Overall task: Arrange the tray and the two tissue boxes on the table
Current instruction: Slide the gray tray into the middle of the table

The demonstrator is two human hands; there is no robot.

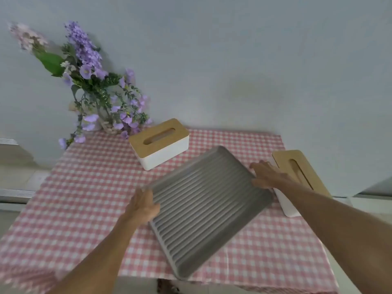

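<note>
A grey ribbed tray (209,211) lies skewed over the middle of the table with its near corner past the front edge. My left hand (144,205) grips its left rim. My right hand (268,175) holds its right rim, fingers spread over the edge. One tissue box (160,144), white with a wooden slotted lid, stands behind the tray near the back of the table. The second tissue box (297,172) stands at the right edge, partly hidden behind my right hand and forearm.
The table wears a pink and white checked cloth (84,187). A vase of purple flowers (99,96) stands at the back left corner against the pale wall. The table's front edge runs just below the tray's near corner.
</note>
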